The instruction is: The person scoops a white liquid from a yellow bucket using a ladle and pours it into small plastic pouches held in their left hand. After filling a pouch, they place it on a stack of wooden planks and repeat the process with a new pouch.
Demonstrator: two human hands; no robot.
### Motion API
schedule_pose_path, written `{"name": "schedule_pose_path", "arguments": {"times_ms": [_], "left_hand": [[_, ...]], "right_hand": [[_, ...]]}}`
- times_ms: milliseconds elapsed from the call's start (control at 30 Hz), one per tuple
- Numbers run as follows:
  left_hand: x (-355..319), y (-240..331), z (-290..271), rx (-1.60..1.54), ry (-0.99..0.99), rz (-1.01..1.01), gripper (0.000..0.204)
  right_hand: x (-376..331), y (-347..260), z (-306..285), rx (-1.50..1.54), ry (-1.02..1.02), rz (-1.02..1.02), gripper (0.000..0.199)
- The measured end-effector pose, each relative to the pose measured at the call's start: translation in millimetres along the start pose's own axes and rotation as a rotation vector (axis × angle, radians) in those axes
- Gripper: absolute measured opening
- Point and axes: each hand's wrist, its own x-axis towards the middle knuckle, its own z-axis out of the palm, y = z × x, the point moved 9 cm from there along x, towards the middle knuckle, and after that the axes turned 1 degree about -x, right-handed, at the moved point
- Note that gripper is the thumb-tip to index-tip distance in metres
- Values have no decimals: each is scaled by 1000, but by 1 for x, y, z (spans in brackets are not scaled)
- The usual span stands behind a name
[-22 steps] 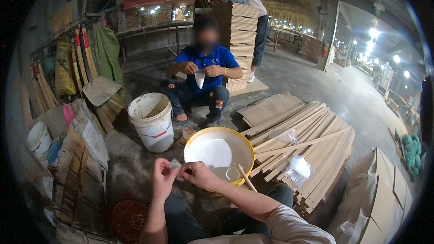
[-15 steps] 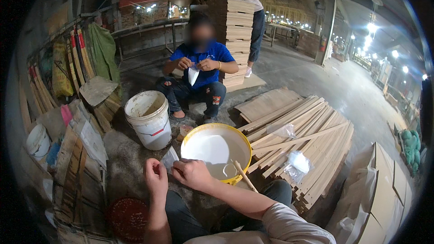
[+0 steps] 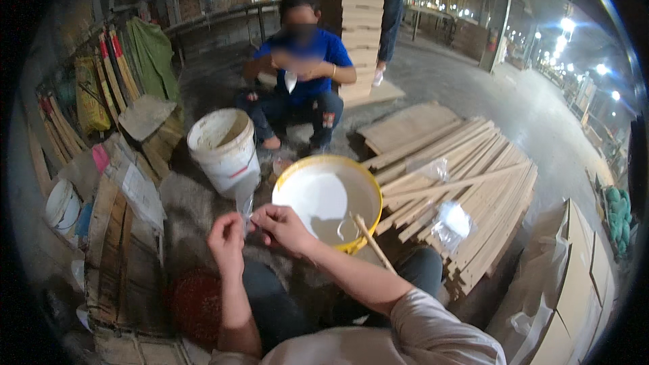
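Observation:
My left hand [image 3: 228, 242] and my right hand [image 3: 282, 227] are close together, fingertips pinching a small clear plastic bag [image 3: 245, 196]. The bag stands up from between my fingers, in front of the white bucket. To the right of my hands is a wide yellow-rimmed tub [image 3: 289, 174] with smooth white stuff inside. A wooden stick [image 3: 373, 243] leans over the tub's near rim, its lower end close to my knee.
Opposite me a person in a blue shirt [image 3: 330, 51] squats, holding a small white pouch [image 3: 291, 81]. A smeared white bucket [image 3: 226, 155] stands left of the tub. Wooden strips [image 3: 466, 196] with plastic bags [image 3: 454, 222] lie right. A red round stool [image 3: 196, 304] is beside my left forearm.
The plastic bag now points upward above my fingers, and my hands have come closer together. The person opposite has lifted the pouch toward the face. The whole view has shifted slightly.

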Motion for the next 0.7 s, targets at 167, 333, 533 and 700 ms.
{"name": "schedule_pose_path", "arguments": {"times_ms": [167, 333, 533, 700], "left_hand": [[-1, -7, 14, -280, -264, -249, 15], [-18, -15, 37, -660, -479, -463, 25], [-7, 15, 1, 362, -49, 339, 31], [-24, 37, 14, 586, 6, 518, 28]], "right_hand": [[-18, 30, 33, 957, -285, 535, 17], [-12, 28, 22, 608, -262, 393, 7], [-2, 8, 22, -57, -143, -162, 16], [-7, -49, 16, -969, 217, -509, 35]]}}
